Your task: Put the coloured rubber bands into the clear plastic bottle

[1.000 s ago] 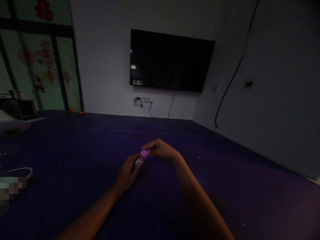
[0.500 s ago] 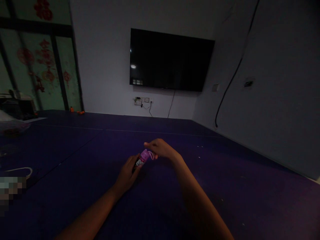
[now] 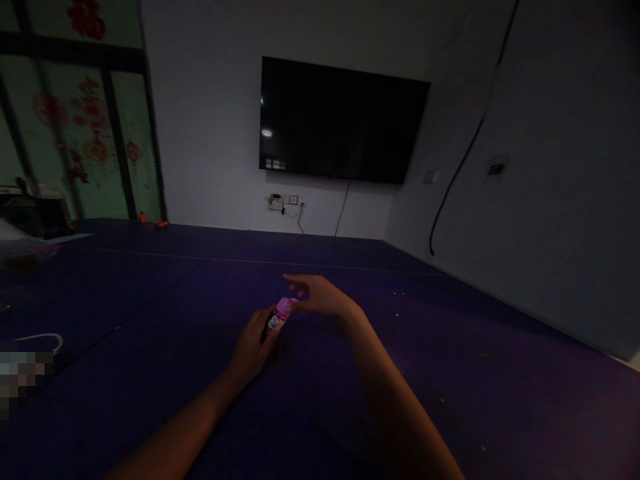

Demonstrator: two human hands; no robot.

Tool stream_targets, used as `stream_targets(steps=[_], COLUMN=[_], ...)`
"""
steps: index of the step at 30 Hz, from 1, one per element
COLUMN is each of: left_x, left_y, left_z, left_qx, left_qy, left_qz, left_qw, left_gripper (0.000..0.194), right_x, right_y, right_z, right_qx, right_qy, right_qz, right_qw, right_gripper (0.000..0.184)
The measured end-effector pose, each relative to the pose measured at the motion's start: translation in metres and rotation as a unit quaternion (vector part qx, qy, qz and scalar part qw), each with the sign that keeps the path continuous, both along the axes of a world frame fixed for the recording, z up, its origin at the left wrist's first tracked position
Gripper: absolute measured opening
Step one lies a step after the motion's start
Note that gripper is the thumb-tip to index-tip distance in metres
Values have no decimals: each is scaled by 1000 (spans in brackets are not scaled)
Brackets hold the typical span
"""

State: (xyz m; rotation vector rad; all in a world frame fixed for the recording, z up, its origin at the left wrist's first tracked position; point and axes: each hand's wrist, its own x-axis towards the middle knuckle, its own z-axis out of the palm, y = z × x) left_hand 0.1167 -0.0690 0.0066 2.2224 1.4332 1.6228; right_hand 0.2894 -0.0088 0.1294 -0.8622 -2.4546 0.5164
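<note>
In the head view, my left hand (image 3: 251, 348) is wrapped around a small dark bottle (image 3: 274, 322) with a pale label. The bottle is tilted, its pink cap (image 3: 285, 307) pointing up and to the right, and a strap loop shows at the cap. My right hand (image 3: 323, 295) is open just right of the cap, with its fingers apart and reaching left above it. Its thumb is close to the cap's side; whether it touches the cap I cannot tell. The bottle's lower part is hidden in my left hand.
A dark blue floor (image 3: 165, 320) spreads around my hands, with small white scraps at the right. A white cable (image 3: 57, 341) and a clear plastic bag (image 3: 25, 253) lie at the left. On the far wall hangs a television (image 3: 340, 120). Small orange objects (image 3: 160, 225) stand by the door.
My right hand has opened its fingers and come off the strap loop. The bottle in my left hand has shifted slightly left and its cap has turned a little.
</note>
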Motion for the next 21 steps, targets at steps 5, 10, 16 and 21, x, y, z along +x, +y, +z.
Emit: stream_targets(steps=[5, 10, 16, 21], left_x=[0, 1, 2, 0], left_y=[1, -1, -2, 0], left_z=[-3, -1, 1, -1], left_qx=[7, 13, 28, 59], left_qy=[13, 1, 19, 50], left_qz=[1, 7, 2, 2], left_qw=[1000, 1000, 999, 997], left_gripper=[36, 37, 34, 32], right_x=[-6, -2, -5, -15], right_y=[-4, -8, -2, -2], right_z=[-2, 5, -3, -11], right_qx=[-11, 20, -2, -32], right_qy=[-57, -49, -32, -78], right_qz=[-24, -103, 88, 28], right_qw=[998, 993, 996, 996], right_gripper=[40, 43, 58, 25])
